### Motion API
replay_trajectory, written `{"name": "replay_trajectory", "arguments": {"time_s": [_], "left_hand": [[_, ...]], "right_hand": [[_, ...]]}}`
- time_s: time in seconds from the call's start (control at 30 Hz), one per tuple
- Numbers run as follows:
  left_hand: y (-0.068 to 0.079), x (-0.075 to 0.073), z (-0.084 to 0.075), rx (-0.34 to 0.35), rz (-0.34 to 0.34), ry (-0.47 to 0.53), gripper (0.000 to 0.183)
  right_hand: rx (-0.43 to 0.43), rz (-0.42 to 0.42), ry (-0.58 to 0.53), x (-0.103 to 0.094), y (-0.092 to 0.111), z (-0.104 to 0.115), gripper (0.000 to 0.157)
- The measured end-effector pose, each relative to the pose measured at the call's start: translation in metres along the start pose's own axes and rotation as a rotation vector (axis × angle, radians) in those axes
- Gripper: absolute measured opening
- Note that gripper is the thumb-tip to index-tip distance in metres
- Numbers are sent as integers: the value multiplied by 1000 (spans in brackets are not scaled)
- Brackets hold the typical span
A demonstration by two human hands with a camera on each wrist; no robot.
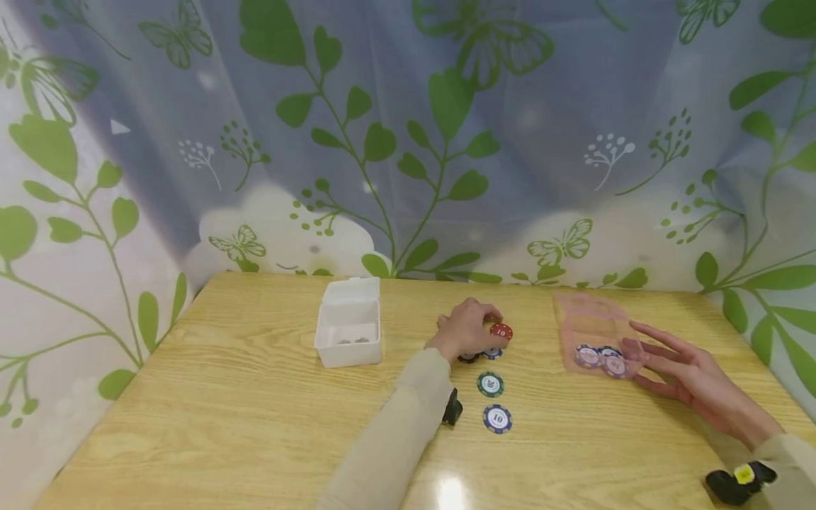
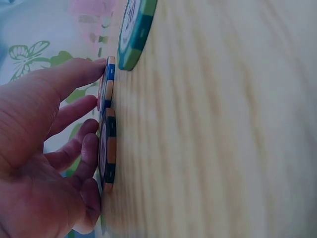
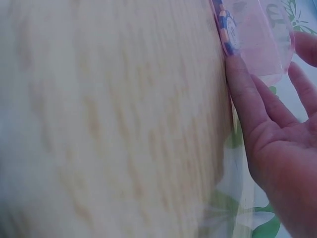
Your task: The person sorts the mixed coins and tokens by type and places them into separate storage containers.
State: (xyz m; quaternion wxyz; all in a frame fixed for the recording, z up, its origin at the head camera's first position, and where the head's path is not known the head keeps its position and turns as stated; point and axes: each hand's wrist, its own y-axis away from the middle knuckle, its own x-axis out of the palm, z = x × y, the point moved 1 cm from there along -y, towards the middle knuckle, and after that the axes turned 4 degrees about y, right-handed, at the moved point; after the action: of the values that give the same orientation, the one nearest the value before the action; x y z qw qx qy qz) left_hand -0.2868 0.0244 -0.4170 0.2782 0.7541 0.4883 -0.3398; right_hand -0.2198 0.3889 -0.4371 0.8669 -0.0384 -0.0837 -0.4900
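Note:
My left hand (image 1: pixel 468 329) bends over a small cluster of poker chips, thumb and index finger at the edges of a red poker chip (image 1: pixel 501 331). Under that hand lie a blue chip (image 2: pixel 105 89) and a dark chip with orange marks (image 2: pixel 110 148), both flat on the table and partly hidden in the head view. Farther right, my right hand (image 1: pixel 685 379) rests with extended fingers against the side of a translucent pink box (image 1: pixel 574 322). Several chips (image 1: pixel 615 365) lie inside that box, its lid tipped back.
A green chip (image 1: pixel 490 384) and a blue chip (image 1: pixel 497 418) lie in a line nearer me. Left of my left arm stands a white box (image 1: pixel 349 354), lid raised, with small round pieces (image 1: pixel 361 340) inside. A patterned curtain (image 1: pixel 408 142) hangs behind the wooden table (image 1: pixel 255 397).

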Motion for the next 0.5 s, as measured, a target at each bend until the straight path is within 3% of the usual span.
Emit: {"name": "replay_trajectory", "arguments": {"time_s": [0.17,0.5], "left_hand": [[-2,4,-2,-35,-13,-29,39],[-7,4,-5,-94,-34,41,30]], "right_hand": [[-4,5,-2,0,1,0,56],[-11,10,0,0,0,0,57]]}}
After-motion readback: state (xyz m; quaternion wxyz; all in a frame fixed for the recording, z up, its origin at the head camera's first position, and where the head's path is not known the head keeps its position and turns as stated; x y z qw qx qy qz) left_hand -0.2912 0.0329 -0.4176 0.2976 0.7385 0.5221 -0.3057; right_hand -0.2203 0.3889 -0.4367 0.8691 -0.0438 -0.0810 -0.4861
